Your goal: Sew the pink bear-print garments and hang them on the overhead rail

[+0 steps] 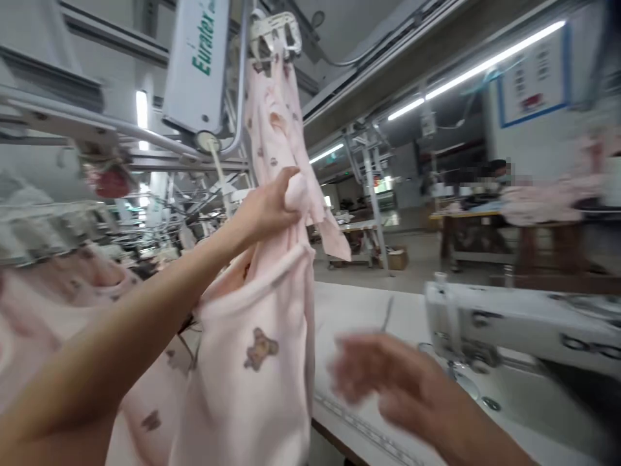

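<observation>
A pale pink garment with a printed teddy bear hangs in front of me. My left hand reaches up and grips a bunched part of the pink fabric, thumb and fingers closed round it. Above it, more pink printed cloth hangs from a white clip hanger. To the right, over the white table, my right hand is blurred by motion. Its fingers look stretched out toward the garment, apart from it, with nothing seen in them.
A white sewing machine stands on the white table at right. More pink garments hang at left. A white box marked Euratex and metal rails are overhead. A person sits at a far workstation.
</observation>
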`<state>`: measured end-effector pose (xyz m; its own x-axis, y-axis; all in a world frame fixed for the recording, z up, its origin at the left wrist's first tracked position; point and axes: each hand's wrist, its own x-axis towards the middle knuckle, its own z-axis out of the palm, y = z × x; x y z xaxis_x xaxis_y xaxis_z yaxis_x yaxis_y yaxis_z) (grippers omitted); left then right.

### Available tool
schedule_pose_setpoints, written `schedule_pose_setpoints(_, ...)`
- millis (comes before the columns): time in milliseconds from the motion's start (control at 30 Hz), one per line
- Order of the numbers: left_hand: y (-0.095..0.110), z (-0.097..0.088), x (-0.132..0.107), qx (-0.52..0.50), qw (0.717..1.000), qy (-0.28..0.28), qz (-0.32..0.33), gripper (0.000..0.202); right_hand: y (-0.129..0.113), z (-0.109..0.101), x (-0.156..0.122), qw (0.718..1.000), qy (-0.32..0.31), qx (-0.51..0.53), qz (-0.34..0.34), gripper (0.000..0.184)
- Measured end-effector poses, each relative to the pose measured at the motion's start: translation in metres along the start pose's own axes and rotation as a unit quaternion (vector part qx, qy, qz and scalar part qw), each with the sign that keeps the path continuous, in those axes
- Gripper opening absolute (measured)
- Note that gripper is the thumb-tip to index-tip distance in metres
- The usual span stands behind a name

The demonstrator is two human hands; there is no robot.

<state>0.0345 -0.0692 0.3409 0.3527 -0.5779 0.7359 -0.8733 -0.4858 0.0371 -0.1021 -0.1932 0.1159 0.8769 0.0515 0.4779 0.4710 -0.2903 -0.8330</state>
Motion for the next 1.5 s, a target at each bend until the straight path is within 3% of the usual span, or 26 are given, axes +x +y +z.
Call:
schedule_pose_setpoints(33,0.022,0.007,0.003,0.054,0.998,-0.005,0.023,0.068,-0.016,-0.002,0.016,0.996,0.032,0.081,-0.017,0.05)
schedule_pose_setpoints(100,0.059,0.017,0.0,0.115,0.991,-0.015,0.061,0.065,-0.034,-0.009,0.042,0.983,0.153,0.096,-0.015,0.039)
schedule_pose_setpoints(200,0.077,0.027,-0.02,0.141,0.987,-0.019,0.078,0.062,-0.025,-0.026,0.047,0.97,0.217,0.112,0.004,0.026)
schedule_pose_setpoints(300,0.047,0.056,-0.059,0.163,0.983,-0.076,0.02,0.073,0.009,-0.041,0.008,0.946,0.179,0.261,0.066,0.024)
schedule_pose_setpoints(367,0.018,0.091,-0.096,0.187,0.96,-0.207,-0.019,0.08,0.034,-0.043,-0.027,0.923,0.163,0.326,0.126,0.03)
schedule_pose_setpoints(433,-0.001,0.13,-0.133,0.176,0.929,-0.324,0.006,0.076,0.056,-0.037,-0.054,0.917,0.182,0.316,0.161,0.033)
schedule_pose_setpoints(500,0.0,0.164,-0.161,0.093,0.947,-0.307,0.033,0.065,0.073,-0.024,-0.07,0.915,0.224,0.284,0.177,0.033)
schedule_pose_setpoints(567,0.018,0.189,-0.177,-0.072,0.953,-0.292,0.037,0.052,0.082,-0.012,-0.077,0.908,0.262,0.275,0.18,0.031)
schedule_pose_setpoints(600,0.03,0.2,-0.181,-0.166,0.937,-0.307,0.024,0.046,0.085,-0.008,-0.079,0.905,0.28,0.266,0.177,0.03)
schedule_pose_setpoints(667,0.054,0.218,-0.184,-0.321,0.877,-0.355,-0.027,0.034,0.086,-0.004,-0.085,0.91,0.309,0.212,0.176,0.027)
schedule_pose_setpoints(733,0.069,0.231,-0.185,-0.408,0.832,-0.368,-0.076,0.028,0.085,-0.008,-0.093,0.923,0.313,0.105,0.196,0.025)
schedule_pose_setpoints(900,0.073,0.247,-0.19,-0.476,0.81,-0.337,-0.052,0.023,0.077,-0.029,-0.105,0.923,0.315,-0.138,0.173,0.019)
schedule_pose_setpoints(1000,0.073,0.247,-0.19,-0.479,0.8,-0.343,-0.11,0.018,0.076,-0.035,-0.096,0.933,0.27,-0.162,0.175,0.023)
schedule_pose_setpoints(1067,0.073,0.247,-0.189,-0.472,0.786,-0.361,-0.169,0.016,0.077,-0.037,-0.088,0.934,0.257,-0.156,0.194,0.014)
schedule_pose_setpoints(1133,0.071,0.247,-0.189,-0.464,0.776,-0.389,-0.177,0.02,0.079,-0.04,-0.083,0.931,0.255,-0.153,0.214,0.011)
schedule_pose_setpoints(1233,0.064,0.25,-0.191,-0.455,0.791,-0.397,-0.094,0.03,0.085,-0.051,-0.076,0.938,0.222,-0.064,0.26,0.015)
schedule_pose_setpoints(1333,0.056,0.254,-0.198,-0.439,0.831,-0.341,-0.014,0.029,0.097,-0.062,-0.071,0.928,0.154,0.133,0.313,0.02)
schedule_pose_setpoints(1433,0.051,0.259,-0.206,-0.432,0.855,-0.287,-0.002,0.019,0.109,-0.065,-0.067,0.897,0.087,0.272,0.337,0.03)
schedule_pose_setpoints(1500,0.05,0.262,-0.211,-0.435,0.858,-0.272,-0.011,0.017,0.115,-0.062,-0.067,0.882,0.074,0.322,0.337,0.032)
